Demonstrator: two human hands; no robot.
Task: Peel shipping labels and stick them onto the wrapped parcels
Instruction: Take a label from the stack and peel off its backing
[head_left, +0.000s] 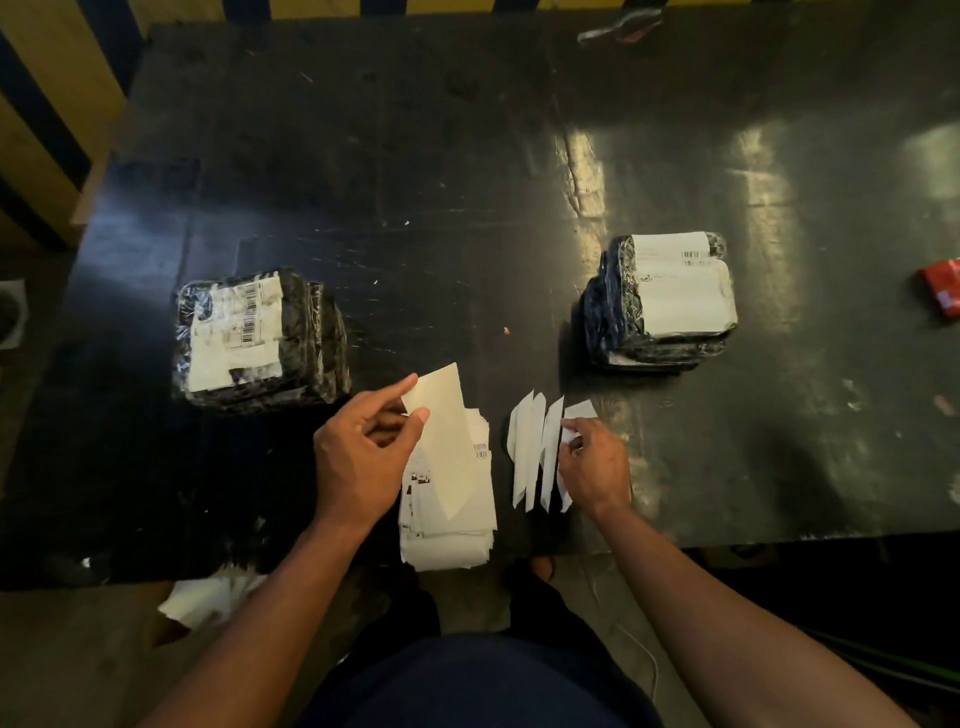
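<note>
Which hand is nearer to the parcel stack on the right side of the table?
Right. The right hand lies just below and left of that parcel stack, pinching a paper strip. The left hand is farther left, at the label pile.

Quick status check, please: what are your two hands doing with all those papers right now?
Left hand pinching a sheet up off the label stack. Right hand pinching fanned strips. Parcels untouched, nothing blocking.

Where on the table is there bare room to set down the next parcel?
Bare table lies between the left parcel stack and the right parcel stack, and across the far half. The near edge is crowded: left hand, label stack, peeled strips, right hand.
</note>
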